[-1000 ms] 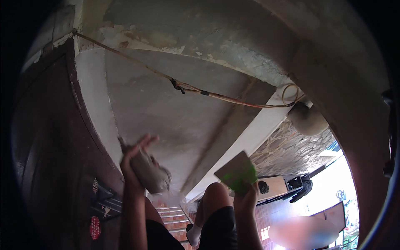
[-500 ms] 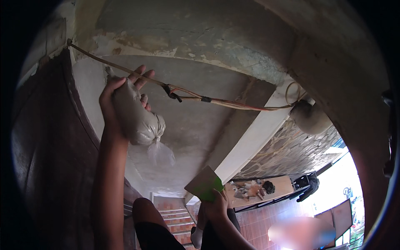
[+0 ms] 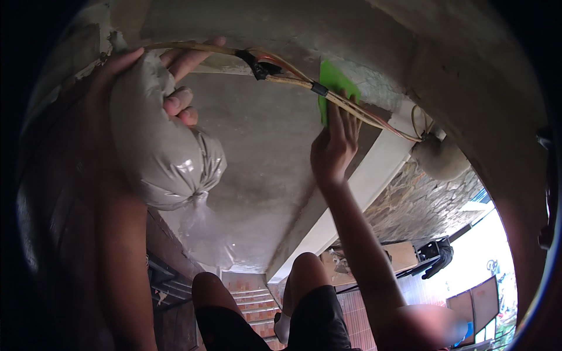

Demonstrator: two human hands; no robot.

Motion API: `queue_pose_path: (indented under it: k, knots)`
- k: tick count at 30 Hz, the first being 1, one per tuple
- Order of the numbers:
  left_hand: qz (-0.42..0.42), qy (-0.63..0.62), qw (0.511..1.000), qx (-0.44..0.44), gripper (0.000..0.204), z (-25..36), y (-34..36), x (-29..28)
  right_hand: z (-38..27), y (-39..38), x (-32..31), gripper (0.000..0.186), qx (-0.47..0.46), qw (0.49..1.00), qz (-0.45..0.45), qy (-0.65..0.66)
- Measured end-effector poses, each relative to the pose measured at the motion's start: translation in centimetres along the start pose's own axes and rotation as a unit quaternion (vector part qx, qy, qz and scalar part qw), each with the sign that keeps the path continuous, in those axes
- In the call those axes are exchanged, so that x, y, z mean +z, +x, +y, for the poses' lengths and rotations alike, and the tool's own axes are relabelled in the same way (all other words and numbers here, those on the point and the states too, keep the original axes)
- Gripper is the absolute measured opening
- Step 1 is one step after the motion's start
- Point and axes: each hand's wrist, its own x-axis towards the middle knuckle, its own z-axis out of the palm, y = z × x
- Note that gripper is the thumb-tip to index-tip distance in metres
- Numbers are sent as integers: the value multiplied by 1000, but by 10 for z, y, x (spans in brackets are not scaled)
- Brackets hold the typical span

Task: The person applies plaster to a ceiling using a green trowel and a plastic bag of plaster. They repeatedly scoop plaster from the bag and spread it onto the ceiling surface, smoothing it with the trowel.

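— Start at the left hand [image 3: 179,104].
— Thumb [image 3: 120,61] and fingers [image 3: 192,61] wrap the bag [image 3: 155,140]: two stretch out, two curl over its front. On the right hand [image 3: 335,152], the fingers lie straight and close together on the scraper [image 3: 336,79]; the thumb I can't tell.
— How do those things look?
— The bag is plump, glossy plastic full of grey paste, knotted low, its clear tail [image 3: 208,234] hanging. It's high on the left, near the cable [image 3: 293,80]. The scraper is thin, bright green, raised behind the cable; whether it touches the wall [image 3: 252,146], I can't tell.
— And around?
— The wall is smooth, dull grey, with a patchy band [image 3: 377,90] above. Right of it, a pale beam [image 3: 316,234] slants, then stonework [image 3: 410,199], a bench [image 3: 404,257].
— Counts?
— One bag, one scraper, two hands, two knees [image 3: 307,269], one bench.
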Motion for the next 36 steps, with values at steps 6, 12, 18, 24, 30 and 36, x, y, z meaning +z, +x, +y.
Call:
queue_pose_path:
  k: [6, 12, 18, 24, 30, 36]
  knots:
    - [9, -8, 999, 33, 66, -15, 2, -1, 19, 28, 50, 52, -2, 992, -32, -122]
    - [26, 10, 999, 22, 71, -17, 1, 1, -23, -8, 92, 40, -10, 997, -72, -34]
    - [37, 17, 999, 34, 71, -14, -2, 1, -51, -5, 61, 51, -10, 998, -45, 30]
    - [17, 21, 1000, 7, 74, -6, -1, -4, -39, -2, -6, 57, -38, 997, -22, 61]
    - [32, 8, 999, 21, 71, -8, -3, 3, 26, 21, 7, 56, -21, 997, 1, -77]
    - [44, 29, 998, 24, 68, -9, -3, 10, 37, 0, 62, 56, -36, 988, -64, -137]
